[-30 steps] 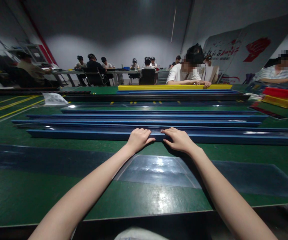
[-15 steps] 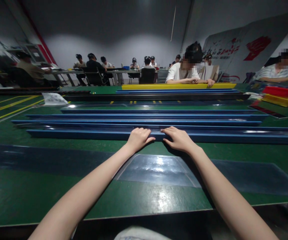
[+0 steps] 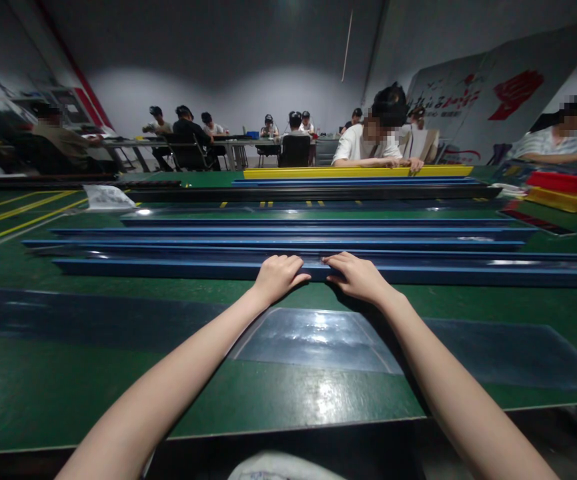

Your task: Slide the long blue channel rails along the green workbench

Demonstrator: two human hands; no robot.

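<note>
Green bench (image 3: 68, 373), long, carrying a row of blue rails (image 3: 268, 233) laid flat. Front blue rail (image 3: 168, 269) lies nearest the person. Its long axis runs left to right across the view, parallel to the rest. It rests on the bench, not lifted, so work on it looks barely begun. Left hand (image 3: 278, 277) and right hand (image 3: 358, 277) sit side by side at its middle, fingers (image 3: 293, 265) pressed together and curled over its top edge.

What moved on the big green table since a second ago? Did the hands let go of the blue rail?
The far yellow strip slid slightly to the right. The left hand and right hand stayed curled over the nearest blue rail; nothing was let go.
</note>
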